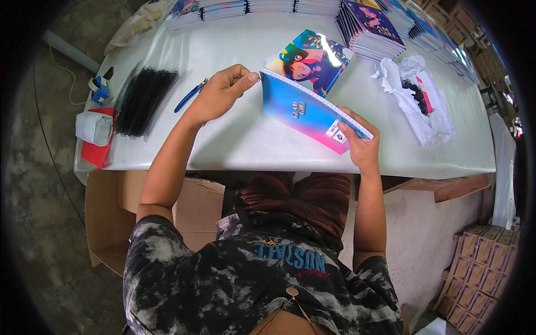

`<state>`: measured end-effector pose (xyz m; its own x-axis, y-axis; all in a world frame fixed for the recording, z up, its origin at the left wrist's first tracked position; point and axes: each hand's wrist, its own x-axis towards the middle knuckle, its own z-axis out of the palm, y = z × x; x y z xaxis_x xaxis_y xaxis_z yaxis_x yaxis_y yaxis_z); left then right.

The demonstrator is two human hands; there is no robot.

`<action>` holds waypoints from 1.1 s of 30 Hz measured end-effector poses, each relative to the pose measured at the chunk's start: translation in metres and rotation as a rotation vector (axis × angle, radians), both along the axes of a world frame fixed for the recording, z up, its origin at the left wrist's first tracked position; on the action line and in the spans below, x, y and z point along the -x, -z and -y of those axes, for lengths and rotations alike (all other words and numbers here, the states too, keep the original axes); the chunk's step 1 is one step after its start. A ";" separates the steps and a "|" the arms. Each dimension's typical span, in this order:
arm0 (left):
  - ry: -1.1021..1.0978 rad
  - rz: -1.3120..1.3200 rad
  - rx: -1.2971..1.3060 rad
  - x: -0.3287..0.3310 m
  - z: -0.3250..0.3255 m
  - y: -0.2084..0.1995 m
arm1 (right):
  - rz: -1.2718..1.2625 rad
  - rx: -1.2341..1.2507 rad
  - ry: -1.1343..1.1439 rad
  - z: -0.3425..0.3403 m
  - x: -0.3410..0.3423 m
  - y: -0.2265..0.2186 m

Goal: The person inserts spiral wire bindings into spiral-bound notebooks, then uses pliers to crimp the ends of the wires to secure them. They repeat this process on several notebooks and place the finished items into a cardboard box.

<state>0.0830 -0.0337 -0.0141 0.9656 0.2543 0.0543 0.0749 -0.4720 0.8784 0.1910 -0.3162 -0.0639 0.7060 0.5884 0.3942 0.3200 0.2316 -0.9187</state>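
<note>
My right hand [362, 142] grips the lower right end of a notebook cover block [301, 109] in blue and pink, thumb on its face. A row of punched holes runs along its upper edge, and the block is tilted above the table. At its far left corner, my left hand [226, 92] is closed in a pinch; whatever lies between thumb and finger is too small to make out. Just behind lies another notebook [307, 61] with a colourful illustrated cover. Left of my left hand are blue-handled pliers [190, 96] and a pile of black spiral binding coils [146, 103].
Stacks of notebooks [371, 28] line the table's far side. Crumpled white paper [441, 120] with black coils lies at right. At left are a blue tape dispenser [100, 91] and a white packet [94, 128] on something red. An open cardboard box [198, 206] stands below the table edge.
</note>
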 end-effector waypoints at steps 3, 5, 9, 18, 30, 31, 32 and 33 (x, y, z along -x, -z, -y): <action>0.026 0.005 0.109 -0.004 -0.005 0.000 | -0.004 0.015 -0.006 0.000 0.000 0.000; 0.012 -0.067 0.209 -0.006 -0.004 -0.005 | 0.026 0.011 -0.016 0.000 0.000 0.000; 0.007 -0.324 0.414 -0.012 -0.004 -0.031 | 0.141 -0.011 -0.057 -0.002 -0.004 -0.004; 0.295 0.270 -0.309 -0.013 -0.013 -0.040 | -0.002 -0.007 -0.057 0.000 0.000 -0.005; 0.337 -0.090 -0.825 0.011 0.012 -0.079 | 0.021 0.010 -0.025 -0.001 0.021 0.001; 0.279 -0.135 -0.821 0.011 0.016 -0.083 | 0.035 0.004 -0.039 -0.001 0.021 0.001; 0.275 0.002 -0.917 0.013 0.018 -0.082 | 0.032 0.012 -0.039 -0.001 0.021 0.002; 0.269 0.140 -1.012 0.014 0.019 -0.080 | 0.029 0.019 -0.039 0.000 0.021 0.002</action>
